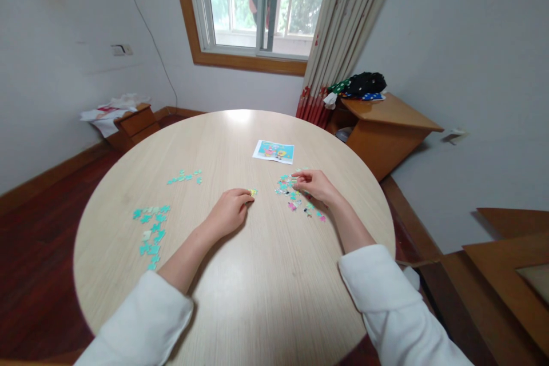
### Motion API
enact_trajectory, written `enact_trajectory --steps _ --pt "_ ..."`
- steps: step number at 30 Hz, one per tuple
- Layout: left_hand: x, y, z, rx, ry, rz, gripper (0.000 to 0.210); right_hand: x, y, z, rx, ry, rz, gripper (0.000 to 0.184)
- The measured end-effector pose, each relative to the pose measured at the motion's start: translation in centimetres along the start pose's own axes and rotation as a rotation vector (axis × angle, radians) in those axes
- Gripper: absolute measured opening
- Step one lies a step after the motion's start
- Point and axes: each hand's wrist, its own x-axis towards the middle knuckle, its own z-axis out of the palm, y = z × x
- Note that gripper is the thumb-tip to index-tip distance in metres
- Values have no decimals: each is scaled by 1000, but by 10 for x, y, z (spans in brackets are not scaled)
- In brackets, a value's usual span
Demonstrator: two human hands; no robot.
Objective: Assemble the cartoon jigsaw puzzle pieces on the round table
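Fingers of my left hand (231, 209) are closed on a small yellow puzzle piece (254, 191) at the middle of the table; the fingertips partly cover it. To its right, my right hand (315, 184) bends its fingers down onto a loose pile of puzzle pieces (293, 197), teal, pink, white and yellow. The thumb and fingers pinch at a piece there, too small to make out well. Part of the pile is hidden under that hand. Just beyond the pile lies a printed picture sheet (274, 152) with pink and yellow cartoon figures on teal.
The pale round wooden table (240, 303) carries more teal pieces (150, 249) at the left, with a smaller teal group (184, 177) above them. Behind the table stand a wooden cabinet (390, 111) with cloths on top, a curtain (338, 23) and a low drawer unit (136, 126).
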Motion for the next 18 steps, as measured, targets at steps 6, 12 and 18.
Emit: enact_trajectory --steps 6,12,18 --pt "0 -1 1 -3 8 -5 34 -2 -7 4 -5 20 -3 21" --pt "1 -2 2 -8 -1 -3 34 -2 -9 6 -4 -2 -22 31" --pt "0 -2 3 -22 13 1 33 -3 -7 10 11 12 -27 29"
